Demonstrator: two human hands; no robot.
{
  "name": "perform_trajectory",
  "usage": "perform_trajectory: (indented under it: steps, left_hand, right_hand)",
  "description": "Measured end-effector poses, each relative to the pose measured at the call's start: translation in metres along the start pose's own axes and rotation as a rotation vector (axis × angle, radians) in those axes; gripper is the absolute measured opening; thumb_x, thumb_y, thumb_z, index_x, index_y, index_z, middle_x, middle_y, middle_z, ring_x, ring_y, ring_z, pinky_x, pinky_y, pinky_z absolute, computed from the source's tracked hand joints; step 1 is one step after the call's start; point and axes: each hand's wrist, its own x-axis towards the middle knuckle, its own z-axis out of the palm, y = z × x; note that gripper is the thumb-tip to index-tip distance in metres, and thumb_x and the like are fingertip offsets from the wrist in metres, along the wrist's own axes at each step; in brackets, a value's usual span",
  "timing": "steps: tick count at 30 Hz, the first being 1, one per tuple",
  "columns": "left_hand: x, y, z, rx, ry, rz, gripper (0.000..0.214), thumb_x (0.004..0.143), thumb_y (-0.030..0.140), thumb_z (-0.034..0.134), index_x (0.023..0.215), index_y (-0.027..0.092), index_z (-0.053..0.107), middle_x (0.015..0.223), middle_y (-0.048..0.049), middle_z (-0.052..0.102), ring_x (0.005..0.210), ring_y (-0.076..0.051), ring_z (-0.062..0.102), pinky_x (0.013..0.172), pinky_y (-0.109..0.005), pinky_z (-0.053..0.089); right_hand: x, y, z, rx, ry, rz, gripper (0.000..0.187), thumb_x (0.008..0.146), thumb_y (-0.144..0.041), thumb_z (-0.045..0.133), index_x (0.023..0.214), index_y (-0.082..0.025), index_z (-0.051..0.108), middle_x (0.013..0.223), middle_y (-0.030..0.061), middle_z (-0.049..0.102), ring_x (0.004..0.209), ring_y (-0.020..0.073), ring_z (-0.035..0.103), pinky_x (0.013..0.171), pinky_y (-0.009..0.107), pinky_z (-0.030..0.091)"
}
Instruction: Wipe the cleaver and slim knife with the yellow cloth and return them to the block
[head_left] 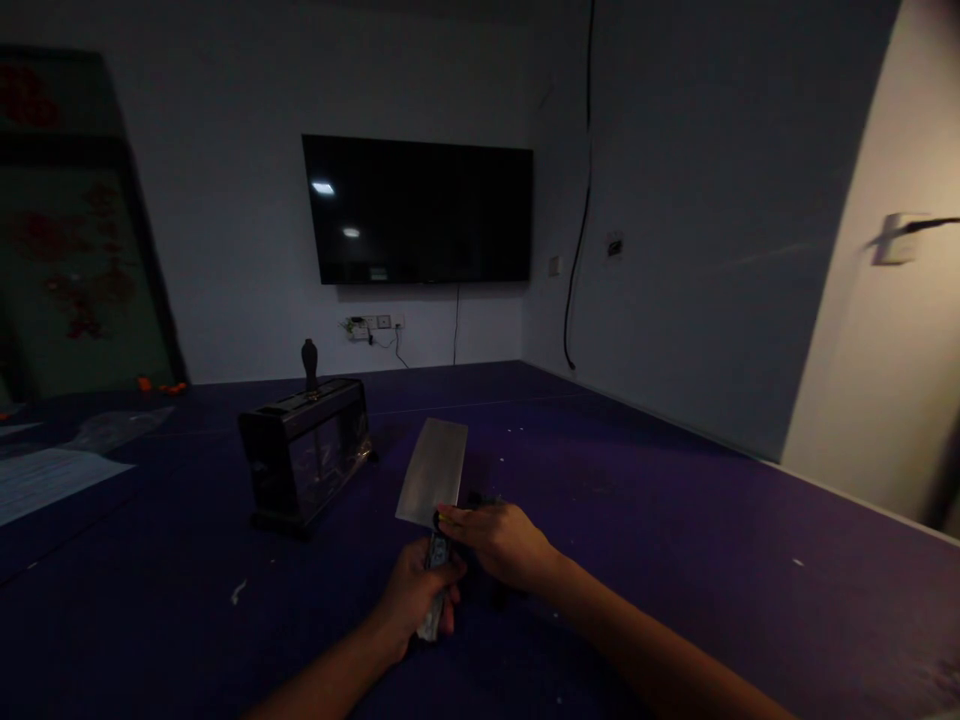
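A cleaver (433, 470) with a broad steel blade points away from me over the purple surface. My left hand (415, 592) is wrapped round its handle from below. My right hand (499, 540) rests over the top of the handle where it meets the blade, fingers pinched there. To the left stands a dark knife block (304, 452) with clear sides, one dark knife handle (309, 362) sticking up from its top.
The purple surface (675, 540) stretches to the walls. Clear plastic and white sheets (52, 470) lie at the far left. A dark television (420, 210) hangs on the back wall. Small white scraps (238, 592) dot the surface.
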Motion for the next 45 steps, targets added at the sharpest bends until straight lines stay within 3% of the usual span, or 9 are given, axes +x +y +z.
perform_trajectory:
  steps: [12,15,18,24,28,33,38,42,45]
  left_hand:
    - [-0.002,-0.001,-0.003,-0.104,0.001,0.018,0.042,0.062,0.053,0.059,0.076,0.016,0.047,0.046,0.0016,0.055,0.028,-0.011,0.046,0.027,-0.018,0.025]
    - [-0.001,-0.002,-0.005,-0.225,-0.024,0.026,0.048,0.068,0.059,0.045,0.085,0.014,0.05,0.047,0.0001,0.056,0.028,-0.012,0.047,0.028,-0.019,0.026]
    - [0.003,-0.004,-0.005,-0.259,-0.018,0.085,0.05,0.069,0.059,0.045,0.089,0.013,0.05,0.049,0.0,0.057,0.03,-0.013,0.048,0.029,-0.019,0.027]
    - [0.0,-0.002,-0.001,-0.138,0.127,0.192,0.047,0.066,0.059,0.053,0.08,0.015,0.05,0.05,0.0008,0.056,0.032,-0.01,0.047,0.031,-0.018,0.029]
    - [-0.007,0.001,-0.001,0.049,0.31,0.242,0.045,0.066,0.059,0.055,0.073,0.015,0.052,0.04,0.0033,0.048,0.031,-0.009,0.042,0.033,-0.018,0.03]
    - [-0.007,0.003,-0.006,0.194,0.505,0.385,0.045,0.059,0.056,0.064,0.078,0.016,0.055,0.05,0.0042,0.05,0.042,-0.01,0.047,0.042,-0.02,0.037]
    - [-0.005,0.002,-0.009,0.327,0.555,0.496,0.04,0.062,0.051,0.064,0.081,0.017,0.054,0.071,-0.0035,0.061,0.067,-0.017,0.057,0.062,-0.024,0.043]
    - [-0.006,0.0,-0.008,0.354,0.553,0.477,0.046,0.06,0.05,0.067,0.089,0.018,0.052,0.079,-0.0054,0.063,0.073,-0.02,0.06,0.065,-0.027,0.044]
    - [-0.005,-0.002,-0.008,0.411,0.532,0.488,0.039,0.062,0.049,0.065,0.082,0.018,0.052,0.075,-0.0036,0.062,0.068,-0.018,0.059,0.062,-0.026,0.043]
  right_hand:
    - [0.0,-0.001,-0.003,-0.153,-0.01,0.025,0.041,0.084,-0.014,0.036,0.122,-0.021,0.048,0.13,0.0027,0.045,0.099,0.0162,0.057,0.081,0.027,0.046]
    - [-0.003,0.004,-0.004,-0.211,0.016,0.082,0.043,0.082,-0.011,0.036,0.121,-0.021,0.05,0.13,0.0025,0.045,0.094,0.0155,0.059,0.077,0.026,0.048]
    - [-0.007,0.012,-0.004,-0.259,0.096,0.185,0.048,0.077,-0.005,0.035,0.118,-0.021,0.053,0.129,0.0032,0.046,0.09,0.0149,0.061,0.075,0.025,0.049]
    - [-0.014,0.027,-0.002,-0.27,0.313,0.322,0.046,0.075,-0.004,0.038,0.114,-0.018,0.057,0.125,0.0048,0.05,0.093,0.0168,0.06,0.08,0.028,0.049]
    - [-0.014,0.029,-0.001,-0.197,0.423,0.356,0.045,0.076,-0.004,0.036,0.112,-0.02,0.058,0.121,0.0036,0.054,0.096,0.0157,0.059,0.085,0.028,0.047]
    - [-0.007,0.024,-0.004,0.101,0.59,0.45,0.041,0.075,-0.01,0.04,0.107,-0.022,0.062,0.112,0.0038,0.06,0.099,0.0183,0.058,0.088,0.034,0.046]
    - [0.0,0.019,-0.011,0.709,0.791,0.652,0.027,0.075,-0.028,0.047,0.087,-0.017,0.069,0.088,0.0069,0.069,0.088,0.0243,0.061,0.081,0.038,0.047]
    - [0.002,0.013,-0.012,1.253,0.837,0.694,0.052,0.079,-0.056,0.038,0.071,-0.014,0.067,0.064,0.0062,0.065,0.064,0.0216,0.06,0.061,0.033,0.048]
    - [0.003,0.009,-0.012,1.219,0.788,0.702,0.047,0.069,-0.059,0.054,0.057,-0.014,0.062,0.052,0.0017,0.057,0.05,0.0153,0.052,0.048,0.025,0.041]
